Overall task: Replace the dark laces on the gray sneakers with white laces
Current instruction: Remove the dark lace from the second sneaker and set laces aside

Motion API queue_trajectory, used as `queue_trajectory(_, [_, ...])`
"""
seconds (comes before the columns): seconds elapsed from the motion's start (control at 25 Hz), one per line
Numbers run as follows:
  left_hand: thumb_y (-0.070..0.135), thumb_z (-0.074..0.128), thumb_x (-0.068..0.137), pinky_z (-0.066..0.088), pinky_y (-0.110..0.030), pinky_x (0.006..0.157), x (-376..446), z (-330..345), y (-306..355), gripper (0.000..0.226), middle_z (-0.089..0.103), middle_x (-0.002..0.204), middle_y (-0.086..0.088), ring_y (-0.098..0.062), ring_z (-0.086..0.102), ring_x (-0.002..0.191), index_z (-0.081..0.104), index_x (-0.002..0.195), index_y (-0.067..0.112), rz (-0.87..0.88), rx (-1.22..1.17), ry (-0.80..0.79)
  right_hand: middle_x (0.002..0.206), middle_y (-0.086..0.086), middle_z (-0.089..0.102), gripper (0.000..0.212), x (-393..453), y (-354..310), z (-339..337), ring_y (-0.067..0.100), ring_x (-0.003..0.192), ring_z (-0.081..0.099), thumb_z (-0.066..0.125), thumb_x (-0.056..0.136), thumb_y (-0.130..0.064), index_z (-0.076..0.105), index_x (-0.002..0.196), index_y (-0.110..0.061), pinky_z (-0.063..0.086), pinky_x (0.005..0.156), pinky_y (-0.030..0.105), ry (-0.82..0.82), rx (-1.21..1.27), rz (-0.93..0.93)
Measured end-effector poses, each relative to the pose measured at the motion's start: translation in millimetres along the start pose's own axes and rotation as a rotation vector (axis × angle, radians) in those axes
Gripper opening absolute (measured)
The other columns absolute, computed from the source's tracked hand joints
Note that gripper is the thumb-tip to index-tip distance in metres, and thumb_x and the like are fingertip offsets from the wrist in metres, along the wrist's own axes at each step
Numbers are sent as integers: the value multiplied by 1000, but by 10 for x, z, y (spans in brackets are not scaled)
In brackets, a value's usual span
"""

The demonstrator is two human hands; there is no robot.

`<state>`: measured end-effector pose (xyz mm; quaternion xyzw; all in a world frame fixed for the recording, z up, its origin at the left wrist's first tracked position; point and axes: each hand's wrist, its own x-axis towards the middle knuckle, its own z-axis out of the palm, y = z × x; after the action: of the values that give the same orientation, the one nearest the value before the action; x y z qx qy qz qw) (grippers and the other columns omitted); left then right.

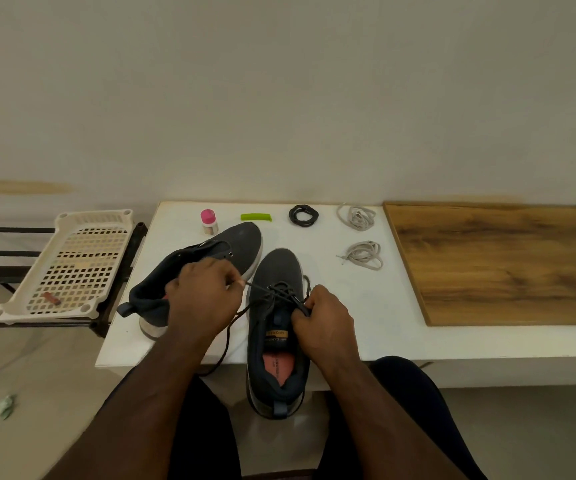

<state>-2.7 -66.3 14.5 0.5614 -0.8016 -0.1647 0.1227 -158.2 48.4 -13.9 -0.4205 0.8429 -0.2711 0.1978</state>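
Two dark gray sneakers stand on the white table (pixel 349 327). The left sneaker (pixel 210 261) lies turned aside with no lace visible in its eyelets. The right sneaker (pixel 279 327) points away from me, its heel over the table's front edge, still threaded with a dark lace (pixel 272 292). My left hand (pixel 203 292) pinches one strand of that lace, pulled out to the left. My right hand (pixel 321 317) grips the lace at the shoe's right side. A coiled dark lace (pixel 303 215) and two bundles of white laces (pixel 356 217) (pixel 363 255) lie at the back.
A pink-capped bottle (pixel 208 221) and a green strip (pixel 256 216) sit near the wall. A wooden board (pixel 508 261) covers the table's right part. A perforated plastic tray (pixel 75 268) rests on a black rack to the left. My knees are under the front edge.
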Motion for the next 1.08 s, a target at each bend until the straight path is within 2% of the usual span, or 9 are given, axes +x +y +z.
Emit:
queue_trajectory(0.12, [49,55,87,17,-52,112,-123,72,155,37,48,139,15,-19,30,139,54,124,43,69,40,-83,82,-4,55,11,-6,-22,8,11,70,52,54,89,-28,45,85,-22,39,59,26,0,-11,4])
queue_trajectory(0.2, [51,54,86,10,-50,113,-208,178,340,42,46,141,20,-16,23,142,54,127,44,178,102,-96,84,-3,55,12,-17,-24,24,14,72,53,54,88,-30,45,85,-22,43,62,30,-1,0,14])
queue_trajectory(0.32, [44,53,90,19,-46,110,-238,325,440,26,55,128,18,-12,35,132,62,114,40,229,162,-112,85,-3,56,12,-23,-13,1,14,72,53,54,88,-30,45,87,-22,43,62,29,-3,-14,20])
queue_trajectory(0.52, [39,59,89,41,-47,99,-23,94,172,10,63,104,14,-14,54,109,67,92,35,118,1,1,81,-5,55,13,-20,-23,1,9,68,50,55,91,-30,44,84,-24,35,57,24,-8,3,7])
queue_trajectory(0.64, [38,55,92,42,-46,99,-20,48,95,14,62,114,11,-17,53,115,64,103,36,39,-10,-35,80,-5,55,13,-21,-27,16,10,69,52,55,91,-30,45,84,-24,38,59,24,-7,11,12])
queue_trajectory(0.76, [47,54,90,25,-49,111,-195,163,333,40,53,136,15,-16,37,135,53,130,41,163,29,-111,81,-5,55,15,-24,-30,16,10,68,51,55,90,-31,44,82,-24,35,57,24,-3,15,17])
queue_trajectory(0.8, [48,53,90,21,-48,112,-227,213,398,43,52,137,16,-15,34,137,52,132,42,202,62,-126,81,-5,55,16,-19,-24,19,10,68,51,56,89,-32,44,83,-24,35,57,25,0,14,20])
queue_trajectory(0.96, [40,52,93,23,-42,109,-247,294,443,22,58,122,15,-14,40,127,62,112,37,229,148,-89,81,-4,55,16,-5,-13,24,11,69,51,56,88,-31,44,83,-22,33,55,25,6,-13,30])
queue_trajectory(1.08, [39,56,91,29,-44,105,-148,176,357,9,59,109,15,-13,46,118,63,96,35,167,74,-58,80,-5,55,14,-12,-30,10,10,68,51,55,89,-30,45,84,-22,34,56,25,-5,-12,22])
